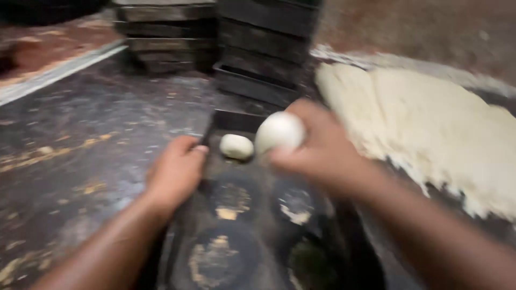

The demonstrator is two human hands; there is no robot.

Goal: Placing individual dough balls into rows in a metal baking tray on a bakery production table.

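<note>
Below both hands a dark baking tray [215,121] is lying with crusted round cups, the left hand [177,172] curling narrowly on its edge, the right hand [317,153] gripping a dough ball [279,131] just right of a second dough ball [236,146] sitting beyond the left fingertips, stacked trays [258,53] and a dough sheet [430,123] lying farther off.

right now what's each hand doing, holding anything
Left hand: closed on the rim of the dark baking tray.
Right hand: fingers closed round a white dough ball.
</note>
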